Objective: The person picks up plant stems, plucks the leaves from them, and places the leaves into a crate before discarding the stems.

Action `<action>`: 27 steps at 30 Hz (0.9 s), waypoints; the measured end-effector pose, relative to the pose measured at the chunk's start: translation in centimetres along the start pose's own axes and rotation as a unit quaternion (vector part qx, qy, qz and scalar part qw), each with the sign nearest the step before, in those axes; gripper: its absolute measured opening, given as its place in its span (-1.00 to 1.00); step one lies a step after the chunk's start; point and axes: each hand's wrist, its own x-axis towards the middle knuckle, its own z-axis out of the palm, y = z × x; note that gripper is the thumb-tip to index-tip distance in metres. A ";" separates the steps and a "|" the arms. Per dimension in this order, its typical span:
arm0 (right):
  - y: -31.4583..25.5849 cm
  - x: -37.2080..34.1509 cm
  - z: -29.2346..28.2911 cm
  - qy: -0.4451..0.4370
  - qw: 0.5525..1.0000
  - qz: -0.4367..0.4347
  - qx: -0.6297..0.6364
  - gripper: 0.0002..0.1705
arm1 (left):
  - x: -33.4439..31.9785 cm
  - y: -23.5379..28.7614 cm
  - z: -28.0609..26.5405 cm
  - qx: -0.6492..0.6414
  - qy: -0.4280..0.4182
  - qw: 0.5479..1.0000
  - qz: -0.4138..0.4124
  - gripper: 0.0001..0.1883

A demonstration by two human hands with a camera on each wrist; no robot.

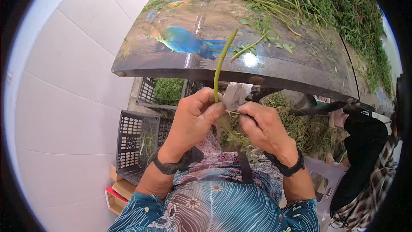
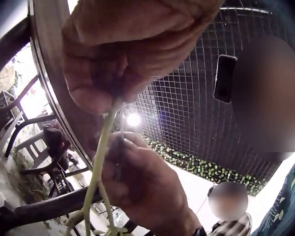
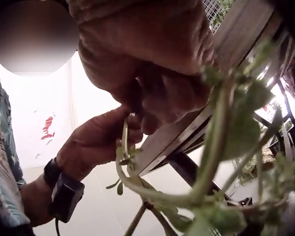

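Note:
A thick green stem (image 1: 221, 62) stands upright from the left hand (image 1: 194, 118), whose thumb and fingers pinch it near its lower part. Below the grip its thinner, leafy end hangs toward the lap. Close by on the right, the right hand (image 1: 267, 129) pinches a thin strand between thumb and forefinger, joined to or touching the stem; which, I cannot tell. In the left wrist view the stem (image 2: 102, 147) forks below the left hand (image 2: 132, 49). Blurred leafy shoots (image 3: 216, 137) hang before the right hand (image 3: 147, 59) in the right wrist view.
Green plants (image 1: 317, 0) are heaped on the far right of the table (image 1: 141, 60), with a cut stem (image 1: 249, 47) and loose leaves nearer. Black crates (image 1: 128, 141) stand at the left. Greenery lies below the table. Another person's leg (image 1: 365, 146) shows at the right.

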 end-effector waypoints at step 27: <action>-0.2 -1.8 -0.7 0.020 0.994 0.099 0.036 -0.76 | 1.0 1.8 -1.6 -0.144 0.101 0.984 0.008 -0.83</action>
